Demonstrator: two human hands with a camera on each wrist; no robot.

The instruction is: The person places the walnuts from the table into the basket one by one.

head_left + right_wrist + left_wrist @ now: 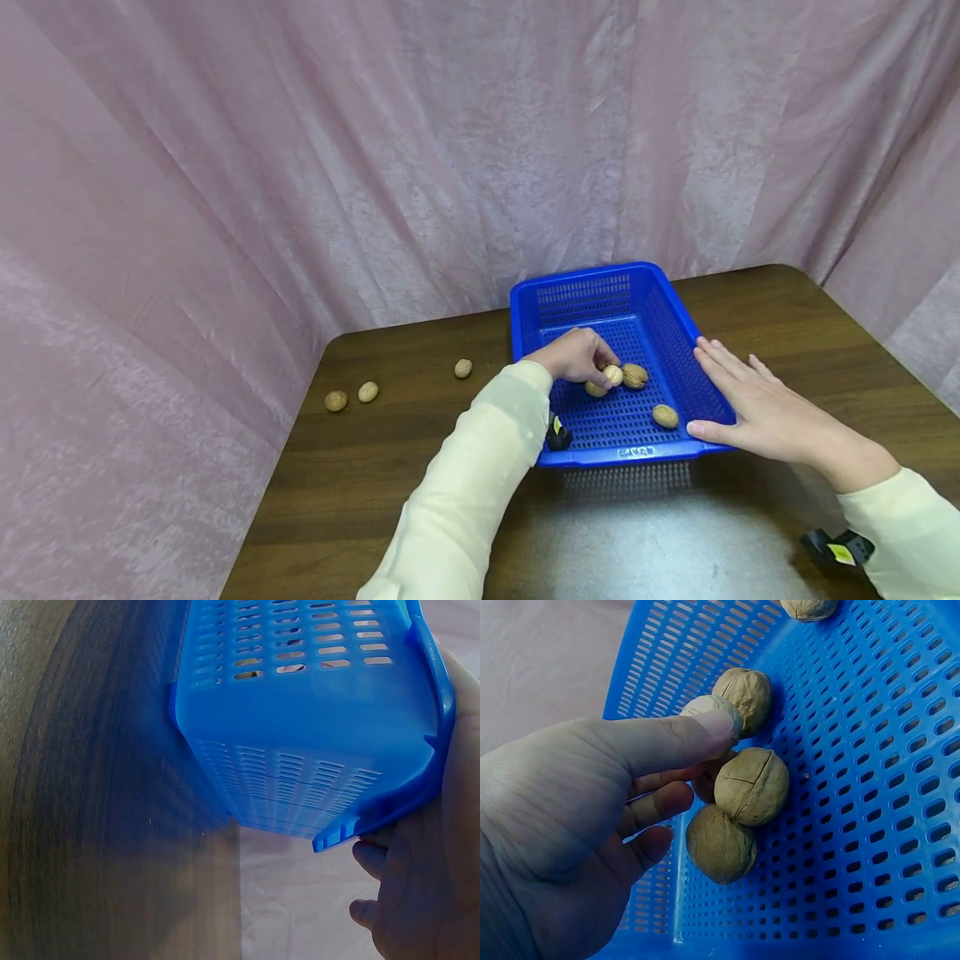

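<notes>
Walnut (714, 712) pinched in my left hand (573, 356), thumb on top and fingertips under, low inside the blue basket (592, 296). It touches a second nut (744, 696) and sits above two more (751, 786) bunched at the basket's left wall. A fifth (664, 415) lies apart, nearer the front rim.

My right hand (757, 404) lies flat, fingers straight, against the basket's right rim; from its wrist view the fingers below the rim are hard to read.

Three nuts (367, 391) wait on the desk (390, 467), left of the basket.

Risks, as I judge them:
- Round shell, shallow pinch: could roll off my thumb.
- Dropped onto the cluster, it may bounce and scatter the others.
- The basket's front edge sits near the desk's edge; a push from my right hand could slide or tip it.
</notes>
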